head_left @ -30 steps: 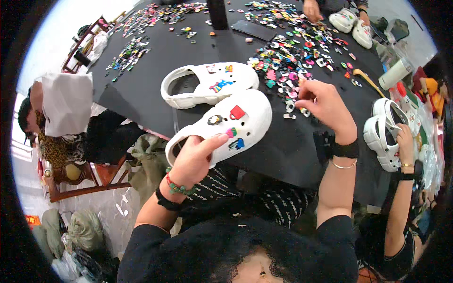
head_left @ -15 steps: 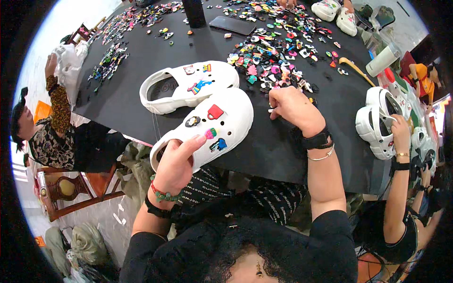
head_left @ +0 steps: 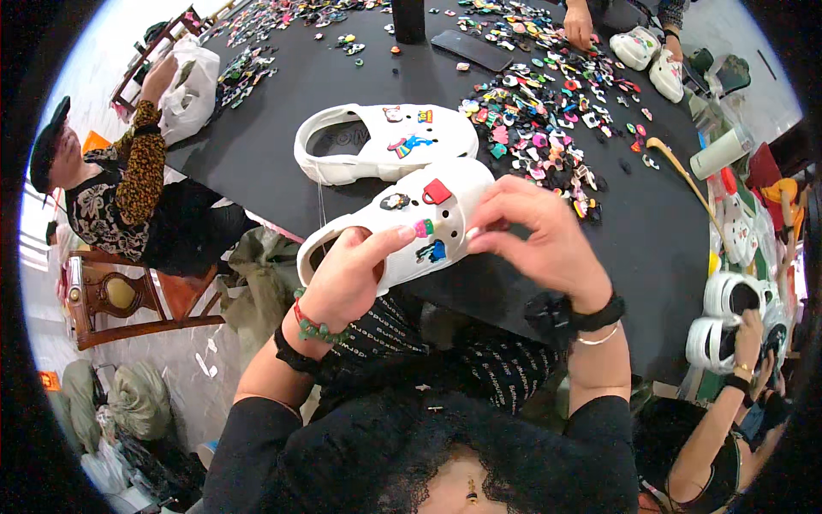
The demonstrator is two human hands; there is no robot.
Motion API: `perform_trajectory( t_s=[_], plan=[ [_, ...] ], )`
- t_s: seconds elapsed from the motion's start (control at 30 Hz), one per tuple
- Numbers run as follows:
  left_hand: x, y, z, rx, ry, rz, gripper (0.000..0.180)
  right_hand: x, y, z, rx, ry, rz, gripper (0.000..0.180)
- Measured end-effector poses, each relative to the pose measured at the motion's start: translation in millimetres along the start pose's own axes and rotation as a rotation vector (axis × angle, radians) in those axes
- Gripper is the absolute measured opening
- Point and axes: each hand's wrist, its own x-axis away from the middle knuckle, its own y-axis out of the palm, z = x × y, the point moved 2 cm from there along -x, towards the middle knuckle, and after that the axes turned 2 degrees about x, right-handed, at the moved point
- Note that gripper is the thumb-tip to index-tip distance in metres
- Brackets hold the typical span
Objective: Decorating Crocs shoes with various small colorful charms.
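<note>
My left hand (head_left: 342, 278) grips a white clog (head_left: 469, 180), its fingers inside the heel opening and its thumb on top. This clog carries a red bag-shaped charm (head_left: 436, 192), a black-and-white charm (head_left: 395, 202), a pink-and-green charm (head_left: 424, 228) by my thumb and a blue charm (head_left: 432, 251). My right hand (head_left: 544, 236) is at the toe, thumb and fingers pinched together; a small whitish bit shows at the fingertips, too small to name. A second white clog (head_left: 449, 137) lies just beyond on the black table (head_left: 377, 86), with several charms on it. A thin clear thread hangs between the clogs' heels.
A heap of colourful shoe charms (head_left: 548, 128) spreads across the right of the table. Behind it lie a dark phone (head_left: 471, 50) and a black cylinder (head_left: 408, 21). Co-workers sit left and right; one holds white clogs (head_left: 715, 343). A tumbler (head_left: 721, 152) stands at right.
My right hand has moved from beside the charm heap to the toe of the held clog. The view has shifted, and the right co-worker's clogs have changed position.
</note>
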Motion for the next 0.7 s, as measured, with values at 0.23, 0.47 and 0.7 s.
perform_trajectory(
  t_s=[0.23,0.47,0.7],
  plan=[
    [-1.4,2.5,2.9,0.005,0.027,-0.035,0.045,3.0,29.2,-4.0,0.148,0.051,0.115,0.017],
    [-2.3,0.6,1.8,0.018,0.018,-0.046,0.045,2.2,28.3,-4.8,0.402,0.031,0.229,0.017],
    [-2.4,2.5,1.7,0.026,0.018,-0.047,0.045,4.3,28.0,0.1,0.432,0.066,0.156,0.018]
  ],
)
